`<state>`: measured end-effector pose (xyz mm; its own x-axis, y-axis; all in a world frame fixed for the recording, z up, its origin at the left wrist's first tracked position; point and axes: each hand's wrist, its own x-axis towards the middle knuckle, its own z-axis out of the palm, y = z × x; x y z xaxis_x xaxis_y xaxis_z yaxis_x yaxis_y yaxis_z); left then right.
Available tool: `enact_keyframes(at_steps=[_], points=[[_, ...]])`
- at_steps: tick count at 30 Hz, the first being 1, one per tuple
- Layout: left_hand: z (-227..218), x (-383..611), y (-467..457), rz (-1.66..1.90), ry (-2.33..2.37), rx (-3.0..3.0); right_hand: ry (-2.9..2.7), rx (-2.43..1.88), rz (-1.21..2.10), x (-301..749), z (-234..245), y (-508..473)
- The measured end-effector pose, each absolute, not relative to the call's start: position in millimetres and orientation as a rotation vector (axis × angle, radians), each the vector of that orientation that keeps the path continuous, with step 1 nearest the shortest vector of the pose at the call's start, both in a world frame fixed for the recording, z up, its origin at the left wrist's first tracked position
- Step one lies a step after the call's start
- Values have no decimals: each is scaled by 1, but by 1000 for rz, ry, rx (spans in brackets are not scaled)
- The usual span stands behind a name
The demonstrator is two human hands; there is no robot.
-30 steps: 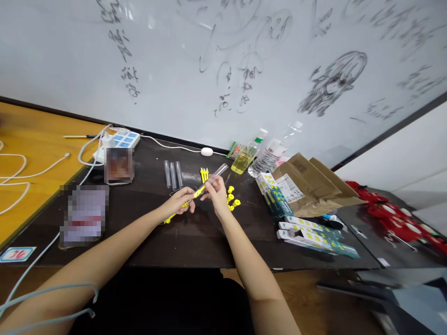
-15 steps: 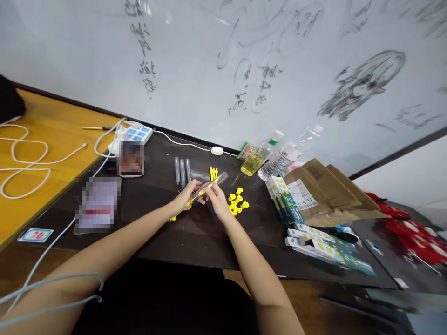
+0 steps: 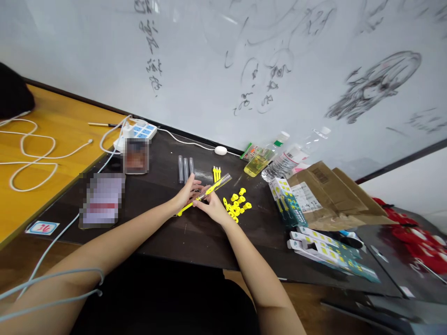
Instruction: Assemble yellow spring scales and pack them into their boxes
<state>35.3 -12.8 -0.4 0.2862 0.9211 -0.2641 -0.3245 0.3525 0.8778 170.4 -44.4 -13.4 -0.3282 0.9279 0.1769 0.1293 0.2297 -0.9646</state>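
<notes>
A clear tube with a yellow rod in it (image 3: 219,182) slants up to the right between my hands, its yellow lower end toward me. My right hand (image 3: 213,207) is closed around the tube's middle, thumb along its lower side. On the other side, my left hand (image 3: 186,195) has its fingers spread and lies close against the tool; whether it touches is unclear. Beyond my left hand lie several empty clear tubes (image 3: 186,168). Yellow rods with metal tips (image 3: 217,173) lie behind the held tube. Small yellow caps (image 3: 240,199) are scattered just right of my right hand.
At the back right are a yellow drink bottle (image 3: 258,162), a water bottle (image 3: 284,160) and a cardboard box (image 3: 324,193). Printed cartons (image 3: 331,251) lie at right. A power strip (image 3: 143,132), blurred phone-like objects (image 3: 103,200) and a white cable (image 3: 52,246) are at left.
My left hand has loosened from the tube and its fingers have spread. My right hand has shifted its grip down along the tube. The view has moved slightly.
</notes>
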Motion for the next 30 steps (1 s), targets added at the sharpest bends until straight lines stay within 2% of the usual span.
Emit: enact_keyframes(at_steps=[6,11,15,24,30], points=[[-2,25,-4,921,947,1161,-1496,-992,1136,182,-6,-38],[-7,21,-4,864,781,1513,-1244,-1022,1017,205,16,-30],[-13,25,-5,790,647,1504,-1165,-994,985,215,25,-27],[-21,30,-7,792,557,1522,-1164,-850,1218,192,6,-29],[-15,36,-2,798,548,1187,-1013,-840,1200,191,5,-26]])
